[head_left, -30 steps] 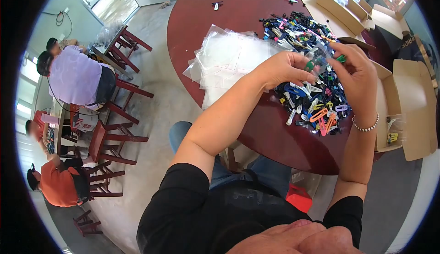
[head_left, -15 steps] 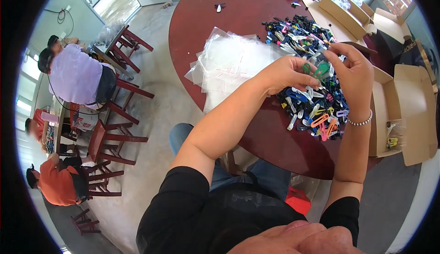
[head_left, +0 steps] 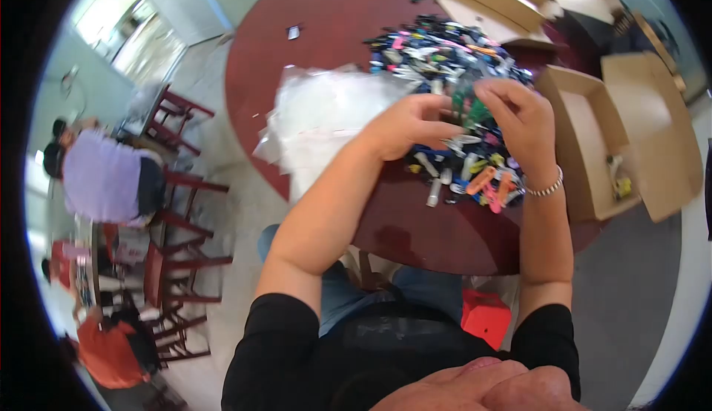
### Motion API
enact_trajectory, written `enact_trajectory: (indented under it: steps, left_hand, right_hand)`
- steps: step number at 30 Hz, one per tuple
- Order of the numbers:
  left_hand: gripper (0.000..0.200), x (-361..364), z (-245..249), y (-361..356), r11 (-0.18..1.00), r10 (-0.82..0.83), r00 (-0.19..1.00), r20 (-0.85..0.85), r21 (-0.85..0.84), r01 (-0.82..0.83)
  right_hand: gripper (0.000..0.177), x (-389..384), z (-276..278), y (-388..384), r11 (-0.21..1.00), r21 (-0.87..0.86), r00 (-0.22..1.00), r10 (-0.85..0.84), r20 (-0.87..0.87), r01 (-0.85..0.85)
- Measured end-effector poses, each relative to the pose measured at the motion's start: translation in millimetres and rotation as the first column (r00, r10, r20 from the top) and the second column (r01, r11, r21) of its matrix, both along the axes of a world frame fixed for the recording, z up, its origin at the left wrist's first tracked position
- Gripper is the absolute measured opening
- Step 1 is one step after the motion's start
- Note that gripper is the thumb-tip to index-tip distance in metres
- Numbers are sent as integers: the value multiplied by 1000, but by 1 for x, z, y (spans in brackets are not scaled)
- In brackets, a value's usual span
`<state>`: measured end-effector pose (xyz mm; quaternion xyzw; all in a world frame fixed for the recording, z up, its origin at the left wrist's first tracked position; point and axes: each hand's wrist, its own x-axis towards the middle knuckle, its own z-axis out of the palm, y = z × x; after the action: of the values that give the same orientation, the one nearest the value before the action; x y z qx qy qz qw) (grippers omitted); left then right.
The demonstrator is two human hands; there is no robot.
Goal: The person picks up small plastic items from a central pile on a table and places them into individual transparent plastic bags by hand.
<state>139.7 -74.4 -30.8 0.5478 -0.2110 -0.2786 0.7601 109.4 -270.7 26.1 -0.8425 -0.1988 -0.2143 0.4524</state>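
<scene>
The right hand [head_left: 523, 118] pinches a small clear plastic bag of green clips [head_left: 473, 109]; the left hand [head_left: 404, 125] curves beside it, its grip too blurred to tell. Below them, multicoloured hair clips [head_left: 430, 56] heap on a glossy dark-red table [head_left: 319, 10], transparent plastic sleeves [head_left: 334, 107] leftward, an open brown cardboard box [head_left: 577, 110] rightward; far left sits a lavender-shirted person [head_left: 104, 173].

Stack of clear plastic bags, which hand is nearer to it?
Left. The left hand is by the right edge of the stack of clear plastic bags; the right hand is farther right, beyond the left.
</scene>
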Motion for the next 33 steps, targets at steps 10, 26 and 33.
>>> enact_trajectory:
  steps: [10, 26, 33]
  left_hand:
    - [28, 1, 2, 1, 991, 129, 991, 36, 41, -131]
    - [29, 2, -2, -2, 980, 171, 983, 70, 95, -177]
    - [27, -3, -1, -6, 969, 191, 972, 140, 131, -209]
  right_hand:
    - [23, -24, 21, -174, 727, -163, 741, -625, 246, 667]
    - [36, -81, -47, -387, 178, -523, 323, -925, 201, 834]
    - [37, -70, -40, -388, 133, -390, 306, -854, 422, 911]
